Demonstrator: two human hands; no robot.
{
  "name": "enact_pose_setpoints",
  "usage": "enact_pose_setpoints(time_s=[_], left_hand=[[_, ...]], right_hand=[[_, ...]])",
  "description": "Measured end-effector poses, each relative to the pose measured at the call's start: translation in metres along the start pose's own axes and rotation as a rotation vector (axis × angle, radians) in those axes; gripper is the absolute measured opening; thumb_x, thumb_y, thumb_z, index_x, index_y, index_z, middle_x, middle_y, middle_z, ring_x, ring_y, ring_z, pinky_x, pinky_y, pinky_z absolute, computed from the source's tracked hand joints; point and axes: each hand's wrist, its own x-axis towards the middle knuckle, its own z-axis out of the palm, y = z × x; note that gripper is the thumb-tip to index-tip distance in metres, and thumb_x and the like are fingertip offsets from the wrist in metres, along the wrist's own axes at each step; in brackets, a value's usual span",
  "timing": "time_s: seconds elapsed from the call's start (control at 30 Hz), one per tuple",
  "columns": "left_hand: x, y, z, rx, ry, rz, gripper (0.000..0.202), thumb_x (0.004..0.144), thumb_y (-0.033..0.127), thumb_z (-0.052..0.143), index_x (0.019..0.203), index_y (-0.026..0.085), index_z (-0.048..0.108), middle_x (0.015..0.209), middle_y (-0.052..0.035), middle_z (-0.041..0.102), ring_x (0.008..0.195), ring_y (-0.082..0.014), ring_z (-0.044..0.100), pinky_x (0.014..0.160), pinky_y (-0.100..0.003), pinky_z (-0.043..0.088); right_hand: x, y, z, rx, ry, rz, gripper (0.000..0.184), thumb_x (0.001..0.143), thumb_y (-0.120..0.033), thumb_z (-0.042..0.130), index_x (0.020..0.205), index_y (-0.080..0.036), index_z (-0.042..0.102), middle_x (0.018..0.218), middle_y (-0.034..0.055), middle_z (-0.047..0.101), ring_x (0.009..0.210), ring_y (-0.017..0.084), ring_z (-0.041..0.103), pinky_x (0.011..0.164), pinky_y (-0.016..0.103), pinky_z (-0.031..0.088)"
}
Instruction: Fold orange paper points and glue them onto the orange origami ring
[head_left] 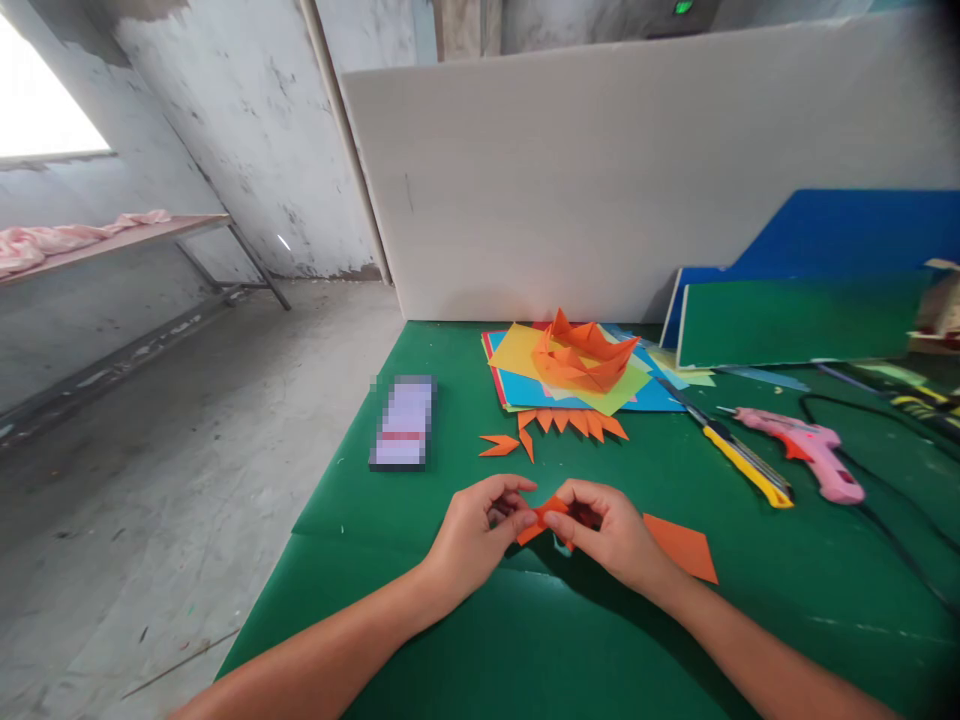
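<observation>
Between my two hands is a small piece of orange paper (534, 528), partly folded and partly covered by fingers. My left hand (484, 520) pinches its left end between thumb and fingers. On the other end, my right hand (600, 520) presses with the thumb on top. An unfolded orange paper sheet (684, 550) lies on the table by my right wrist. Just beyond my hands, several folded orange paper pieces (574, 422) lie in a row, with a few loose ones to the left. Farther back, a spiky ring of folded orange paper (592, 372) rests on coloured paper sheets (514, 350).
A phone-like device (403, 422), blurred out, lies at left on the green table (465, 640). To the right are a yellow utility knife (746, 465) and a pink glue gun (806, 445) with a black cord. A white board (600, 180) stands behind, beside green and blue panels (795, 320).
</observation>
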Motion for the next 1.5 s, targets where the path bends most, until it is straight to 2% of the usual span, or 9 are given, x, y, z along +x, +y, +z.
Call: enact_pose_setpoints(time_s=[0.13,0.37,0.53,0.63,0.83,1.07,1.3,1.4,1.5], left_hand=[[-0.0011,0.0017,-0.0011,0.033,0.002,0.040,0.020,0.081,0.024,0.064,0.100,0.019,0.062,0.076,0.0006,0.064,0.065,-0.0110,0.057,0.061,-0.021,0.046],[-0.0027,0.0007,-0.0018,0.144,-0.020,0.152,0.016,0.085,0.021,0.059,0.101,0.020,0.059,0.081,0.0006,0.064,0.074,-0.0126,0.061,0.070,-0.023,0.049],[-0.0023,0.0036,-0.0036,0.253,-0.067,0.200,0.004,0.087,0.020,0.056,0.090,0.020,0.058,0.082,0.0008,0.064,0.073,-0.0123,0.058,0.068,-0.021,0.046],[-0.0018,0.0056,-0.0042,0.324,-0.082,0.235,0.007,0.088,0.017,0.054,0.087,0.020,0.061,0.079,0.0014,0.064,0.072,-0.0119,0.058,0.068,-0.021,0.045],[-0.0012,0.0045,-0.0051,0.324,-0.104,0.327,0.016,0.088,0.011,0.052,0.087,0.021,0.064,0.087,0.0008,0.069,0.081,-0.0127,0.062,0.076,-0.021,0.045],[-0.0013,0.0023,-0.0051,0.309,-0.095,0.330,0.015,0.089,0.011,0.052,0.087,0.021,0.064,0.085,0.0015,0.068,0.080,-0.0116,0.061,0.075,-0.020,0.045],[-0.0022,0.0039,-0.0027,0.323,-0.114,0.252,0.015,0.089,0.014,0.047,0.086,0.020,0.060,0.080,0.0017,0.064,0.073,-0.0115,0.056,0.069,-0.021,0.043],[-0.0028,0.0035,0.0008,0.274,-0.089,0.202,0.002,0.086,0.020,0.056,0.086,0.020,0.058,0.078,0.0018,0.062,0.070,-0.0117,0.054,0.065,-0.021,0.043],[-0.0036,0.0029,0.0041,0.199,-0.066,0.165,0.008,0.081,0.022,0.061,0.084,0.019,0.054,0.077,0.0021,0.060,0.069,-0.0114,0.054,0.064,-0.021,0.043]], right_hand=[[-0.0002,-0.0013,-0.0003,-0.080,0.017,-0.031,0.036,0.085,-0.046,0.059,0.063,-0.020,0.048,0.055,-0.0040,0.047,0.051,0.010,0.039,0.047,0.023,0.031],[0.0003,-0.0024,-0.0004,-0.046,0.020,-0.023,0.040,0.085,-0.048,0.058,0.060,-0.020,0.045,0.055,-0.0038,0.045,0.051,0.011,0.038,0.048,0.024,0.030],[-0.0003,-0.0006,0.0003,-0.036,0.014,-0.011,0.041,0.085,-0.050,0.058,0.061,-0.020,0.045,0.056,-0.0037,0.044,0.051,0.011,0.038,0.048,0.024,0.029],[-0.0007,0.0005,0.0004,-0.058,0.014,-0.023,0.040,0.085,-0.049,0.058,0.061,-0.019,0.046,0.057,-0.0035,0.045,0.052,0.011,0.038,0.049,0.024,0.029],[-0.0002,0.0026,0.0002,-0.063,0.009,-0.038,0.040,0.086,-0.048,0.058,0.061,-0.019,0.046,0.057,-0.0037,0.044,0.053,0.011,0.037,0.049,0.024,0.028],[0.0008,0.0050,0.0003,-0.072,0.007,-0.027,0.040,0.086,-0.048,0.058,0.061,-0.020,0.044,0.057,-0.0039,0.044,0.053,0.011,0.038,0.049,0.024,0.028],[0.0011,0.0054,0.0013,-0.084,0.017,-0.025,0.039,0.086,-0.048,0.058,0.063,-0.019,0.045,0.058,-0.0039,0.045,0.054,0.011,0.039,0.050,0.024,0.030],[0.0007,0.0043,0.0021,-0.081,0.018,-0.026,0.037,0.086,-0.047,0.057,0.064,-0.019,0.047,0.059,-0.0034,0.046,0.054,0.011,0.041,0.050,0.024,0.031],[0.0003,0.0041,0.0028,-0.091,0.019,-0.030,0.036,0.086,-0.045,0.057,0.064,-0.019,0.048,0.059,-0.0034,0.046,0.054,0.011,0.041,0.049,0.024,0.031]])
